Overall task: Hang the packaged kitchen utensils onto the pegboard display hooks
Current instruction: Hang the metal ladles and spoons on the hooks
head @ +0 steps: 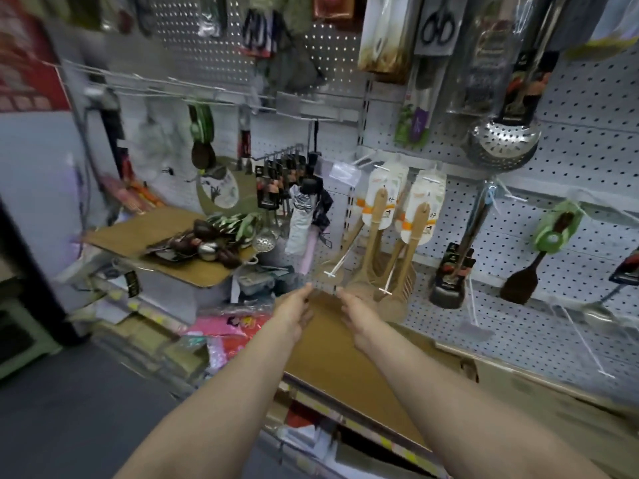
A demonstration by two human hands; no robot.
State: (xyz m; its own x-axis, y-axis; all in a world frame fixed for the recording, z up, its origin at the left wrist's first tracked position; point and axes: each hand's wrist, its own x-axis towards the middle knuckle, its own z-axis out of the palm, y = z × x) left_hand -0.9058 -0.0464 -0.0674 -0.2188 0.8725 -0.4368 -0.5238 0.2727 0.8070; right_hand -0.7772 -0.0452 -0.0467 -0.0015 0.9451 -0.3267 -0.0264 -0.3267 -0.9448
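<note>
**Both hands reach toward the low hooks beside the wooden spatulas**

From the head camera, the pegboard (570, 236) fills the right and far side, hung thick with goods, so free room is scarce. Packaged wooden spatulas (378, 216) hang in two bunches from hooks in the middle, their blades reaching down almost to the cardboard box flap (332, 340) that juts out below them. To their right a black-headed utensil (449, 278) and a dark spatula in a green card (529, 271) hang well apart, with bare perforated board between them. A steel skimmer (501, 143) hangs higher up. To the left, a row of dark-carded utensils (276, 178) crowds one long hook, and a folded umbrella (304, 223) hangs just beside it. Farther left an open cardboard box (155, 233) carries a loose heap of packaged utensils (214, 240), the stock not yet hung.

Both forearms stretch out from the near edge, close to parallel. The left hand (295, 312) and the right hand (356, 311) are near each other, fingers extended forward toward a white hook tip (330, 273) just left of the spatula blades. Something thin and clear may be between the fingertips; blur makes it impossible to say whether either hand holds anything.

The whole frame is smeared by motion. The top rows of packages are cut off by the upper edge, and the clutter below the boxes is too blurred to name.
</note>
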